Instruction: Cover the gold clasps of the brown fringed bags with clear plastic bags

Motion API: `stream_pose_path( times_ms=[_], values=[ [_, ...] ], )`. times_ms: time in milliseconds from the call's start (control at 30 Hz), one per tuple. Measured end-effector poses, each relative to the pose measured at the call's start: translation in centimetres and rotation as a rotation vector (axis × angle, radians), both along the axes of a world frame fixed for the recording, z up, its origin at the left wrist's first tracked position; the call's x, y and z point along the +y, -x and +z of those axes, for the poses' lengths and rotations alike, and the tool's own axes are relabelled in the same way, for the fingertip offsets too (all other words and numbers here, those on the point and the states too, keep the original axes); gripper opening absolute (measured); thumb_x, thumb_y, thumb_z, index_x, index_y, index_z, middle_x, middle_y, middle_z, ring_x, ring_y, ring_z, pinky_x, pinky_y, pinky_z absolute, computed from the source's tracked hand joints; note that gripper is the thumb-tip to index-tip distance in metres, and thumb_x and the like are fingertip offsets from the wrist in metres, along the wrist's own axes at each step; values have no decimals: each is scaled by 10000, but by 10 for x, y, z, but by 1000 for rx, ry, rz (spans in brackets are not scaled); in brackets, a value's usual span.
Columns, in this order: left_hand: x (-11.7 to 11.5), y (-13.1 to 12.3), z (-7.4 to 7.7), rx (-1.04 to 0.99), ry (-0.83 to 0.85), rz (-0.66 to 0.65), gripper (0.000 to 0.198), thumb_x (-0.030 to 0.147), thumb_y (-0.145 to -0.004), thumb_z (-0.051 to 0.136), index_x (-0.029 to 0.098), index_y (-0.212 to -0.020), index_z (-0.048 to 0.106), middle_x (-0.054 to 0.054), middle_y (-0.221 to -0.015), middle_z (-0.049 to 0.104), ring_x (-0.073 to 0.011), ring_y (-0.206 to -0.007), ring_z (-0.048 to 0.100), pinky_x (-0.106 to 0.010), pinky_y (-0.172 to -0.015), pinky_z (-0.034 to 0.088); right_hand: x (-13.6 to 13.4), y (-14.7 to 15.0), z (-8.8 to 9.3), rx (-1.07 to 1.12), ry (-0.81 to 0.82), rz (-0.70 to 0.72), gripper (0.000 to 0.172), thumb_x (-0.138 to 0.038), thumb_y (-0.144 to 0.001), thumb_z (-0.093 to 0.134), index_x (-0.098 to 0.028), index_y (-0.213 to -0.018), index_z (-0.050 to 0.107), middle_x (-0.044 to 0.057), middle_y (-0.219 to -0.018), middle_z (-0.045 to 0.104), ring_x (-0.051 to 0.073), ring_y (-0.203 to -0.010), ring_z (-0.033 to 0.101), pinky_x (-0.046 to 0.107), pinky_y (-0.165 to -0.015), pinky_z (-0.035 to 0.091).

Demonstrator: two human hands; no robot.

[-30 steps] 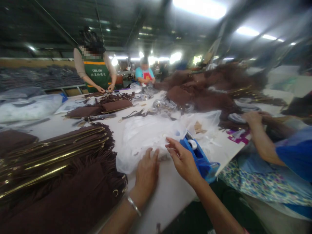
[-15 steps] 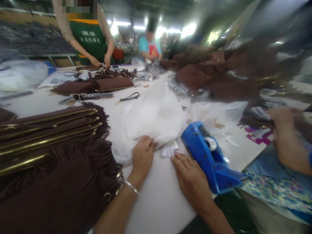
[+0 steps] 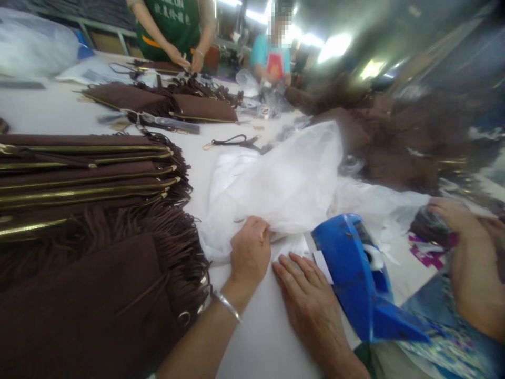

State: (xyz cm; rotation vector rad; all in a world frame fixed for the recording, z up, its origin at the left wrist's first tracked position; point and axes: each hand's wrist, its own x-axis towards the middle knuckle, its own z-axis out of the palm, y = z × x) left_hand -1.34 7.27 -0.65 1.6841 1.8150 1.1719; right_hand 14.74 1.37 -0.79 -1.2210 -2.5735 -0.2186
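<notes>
A translucent white plastic bag [image 3: 292,184] is bunched up in front of me. My left hand [image 3: 250,247], with a silver bangle at its wrist, is closed on the bag's near edge. White sheets [image 3: 232,163] show beneath the bag's far left side, and more of them stick out under its near edge. Just in front of these, my right hand [image 3: 307,289] lies flat with its fingers stretched out. A small white slip [image 3: 322,267] lies beside its fingers, against the blue tape dispenser [image 3: 351,273].
Brown fringed bags [image 3: 87,173] with gold zips are stacked at the left. More brown bags [image 3: 386,137] are heaped at the right. A co-worker's hand [image 3: 453,213] holds clear plastic at the right edge. Two people stand across the table [image 3: 31,108].
The view has shifted, so most things sit further right. The plastic bag has spread to the right and uncovered white sheets at its far left. My left hand keeps its hold.
</notes>
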Motion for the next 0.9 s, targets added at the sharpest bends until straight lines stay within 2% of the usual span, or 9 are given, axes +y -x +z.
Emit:
stream_pose_path(
  times_ms=[167, 333, 400, 567, 733, 833, 900],
  values=[
    [-1, 0, 2, -7, -2, -1, 122, 123, -899, 563, 200, -829, 626, -10, -923, 643, -180, -860, 607, -281, -788, 437, -14, -1, 2, 60, -44, 85, 384, -35, -921, 420, -175, -1199, 645, 78, -1223, 694, 281, -1171, 587, 495, -1042, 423],
    [-3, 0, -1, -24, 13, -1, 116, 136, -900, 553, 211, -862, 633, -13, -960, 643, -190, -904, 598, -295, -827, 428, -21, 6, 11, 71, -86, 4, 444, -90, -920, 511, -162, -1358, 507, 152, -1407, 545, 295, -1300, 480, 491, -1025, 450],
    [-3, 0, -1, -40, 14, -3, 121, 136, -899, 548, 211, -855, 632, -12, -960, 643, -188, -908, 597, -294, -833, 424, -17, 11, 14, 63, -74, -16, 469, -122, -929, 520, -152, -1394, 466, 154, -1415, 536, 292, -1301, 477, 490, -1036, 442],
    [-1, 3, -1, -99, 11, 7, 113, 136, -871, 581, 202, -802, 640, -3, -877, 650, -174, -840, 598, -283, -793, 431, -4, 23, 13, -3, -31, -5, 384, -128, -951, 470, -98, -1327, 542, 158, -1341, 597, 301, -1232, 522, 478, -1024, 436],
    [9, 8, -5, -192, 70, 8, 40, 219, -837, 658, 209, -803, 677, 17, -829, 678, -155, -791, 606, -254, -726, 443, 4, 37, 12, -63, -1, -13, 345, -111, -955, 467, -83, -1279, 581, 149, -1283, 634, 309, -1167, 538, 462, -974, 437],
    [15, 9, -8, -256, 109, 5, 51, 257, -826, 672, 210, -825, 690, 21, -841, 694, -148, -781, 612, -245, -706, 446, 10, 44, 17, -102, 32, -11, 299, -106, -940, 500, -87, -1214, 618, 143, -1159, 672, 304, -1067, 557, 453, -936, 444],
    [16, 9, -8, -294, 123, 4, 53, 253, -822, 668, 208, -814, 693, 20, -837, 699, -147, -773, 613, -245, -701, 446, 14, 47, 20, -110, 42, -4, 229, -102, -923, 526, -109, -1105, 663, 122, -1024, 684, 289, -961, 568, 443, -897, 456]
  ],
)
